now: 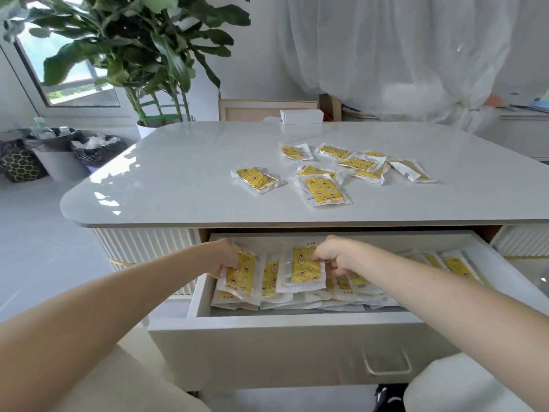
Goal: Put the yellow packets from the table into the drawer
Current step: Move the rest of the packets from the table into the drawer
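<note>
Yellow everywhere in the drawer (pixel 297 337), which stands open under the table's (pixel 193 173) near edge, with both hands down inside it. The left hand (pixel 225 257) is at the drawer's back left corner, fingers curled round the edge of the left packet (pixel 242 272), which lies tilted on top of the pile. The right hand (pixel 329 255) is near the middle of the back wall, fingers curled and pinching the side of the right packet (pixel 304 269) - that one lies face up, yellow print showing through clear wrap. Under both of them the stack (pixel 350 285) of packets runs from the left wall towards the right wall, overlapping in layers. Up on the table, the loose packets (pixel 358 163) sit in a scatter right of centre - one lone packet (pixel 258 179) lies apart on the left of the group, another (pixel 323 191) lies nearest the front edge. At the table's far edge rests a white box (pixel 301 116). The drawer front carries a handle (pixel 386 364) towards its right side. Off the table's far left corner stands a leafy plant (pixel 142 46), and bins (pixel 59 150) lined with dark bags sit on the floor at the left.
</note>
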`<state>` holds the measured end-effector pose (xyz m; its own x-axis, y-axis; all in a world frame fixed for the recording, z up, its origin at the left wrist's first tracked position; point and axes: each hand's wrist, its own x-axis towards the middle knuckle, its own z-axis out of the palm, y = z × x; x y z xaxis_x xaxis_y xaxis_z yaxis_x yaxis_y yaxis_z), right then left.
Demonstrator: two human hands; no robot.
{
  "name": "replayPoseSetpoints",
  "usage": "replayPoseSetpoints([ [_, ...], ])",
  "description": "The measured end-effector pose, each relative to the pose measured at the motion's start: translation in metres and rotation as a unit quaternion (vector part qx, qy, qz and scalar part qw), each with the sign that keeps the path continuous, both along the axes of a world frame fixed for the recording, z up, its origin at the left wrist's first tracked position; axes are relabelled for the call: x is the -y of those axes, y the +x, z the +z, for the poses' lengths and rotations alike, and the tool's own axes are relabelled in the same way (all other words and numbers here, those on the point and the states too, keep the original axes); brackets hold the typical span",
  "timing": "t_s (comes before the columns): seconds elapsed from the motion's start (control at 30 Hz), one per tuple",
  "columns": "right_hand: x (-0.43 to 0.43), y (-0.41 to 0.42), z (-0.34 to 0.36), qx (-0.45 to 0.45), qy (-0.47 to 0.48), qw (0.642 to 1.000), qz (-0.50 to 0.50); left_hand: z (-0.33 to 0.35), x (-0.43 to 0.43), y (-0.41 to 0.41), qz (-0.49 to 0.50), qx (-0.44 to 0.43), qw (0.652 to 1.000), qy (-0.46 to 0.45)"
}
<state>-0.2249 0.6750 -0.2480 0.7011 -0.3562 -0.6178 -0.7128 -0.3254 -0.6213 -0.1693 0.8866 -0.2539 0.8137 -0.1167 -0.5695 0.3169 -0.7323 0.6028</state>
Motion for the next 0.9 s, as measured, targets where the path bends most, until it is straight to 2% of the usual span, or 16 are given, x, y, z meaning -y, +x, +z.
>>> replayPoseSetpoints([
  [0.07, -0.008, 0.0, -0.004, 0.0, -0.048, 0.998, 0.026, -0.006, -0.004, 0.001, -0.014, 0.033, 0.999, 0.037],
  [0.13, -0.012, -0.001, -0.011, 0.016, -0.121, 0.991, 0.063, -0.008, -0.003, 0.0, -0.056, 0.078, 0.989, 0.116],
  [0.23, -0.012, -0.001, -0.018, 0.036, -0.233, 0.967, 0.096, -0.007, 0.002, -0.01, -0.144, 0.147, 0.949, 0.237],
  [0.33, -0.009, -0.005, -0.017, 0.064, -0.307, 0.943, 0.109, -0.005, 0.005, -0.023, -0.285, 0.151, 0.909, 0.266],
  [0.4, -0.006, -0.011, -0.015, 0.116, -0.335, 0.918, 0.177, -0.007, 0.005, -0.03, -0.402, 0.159, 0.852, 0.296],
  [0.47, -0.002, -0.016, -0.013, 0.159, -0.282, 0.899, 0.295, -0.012, 0.002, -0.035, -0.488, 0.172, 0.788, 0.333],
  [0.5, -0.002, -0.019, -0.011, 0.153, -0.257, 0.884, 0.36, -0.015, 0.001, -0.036, -0.51, 0.171, 0.767, 0.349],
  [0.57, -0.001, -0.023, -0.013, 0.113, -0.268, 0.839, 0.46, -0.021, -0.002, -0.035, -0.528, 0.176, 0.745, 0.368],
  [0.67, -0.002, -0.024, -0.018, 0.087, -0.317, 0.797, 0.506, -0.02, -0.005, -0.03, -0.526, 0.184, 0.74, 0.377],
  [0.8, -0.004, -0.02, -0.025, 0.107, -0.378, 0.761, 0.516, -0.022, -0.001, -0.029, -0.491, 0.137, 0.778, 0.367],
  [0.9, -0.008, -0.018, -0.027, 0.119, -0.407, 0.737, 0.526, -0.027, 0.004, -0.028, -0.479, 0.128, 0.785, 0.371],
])
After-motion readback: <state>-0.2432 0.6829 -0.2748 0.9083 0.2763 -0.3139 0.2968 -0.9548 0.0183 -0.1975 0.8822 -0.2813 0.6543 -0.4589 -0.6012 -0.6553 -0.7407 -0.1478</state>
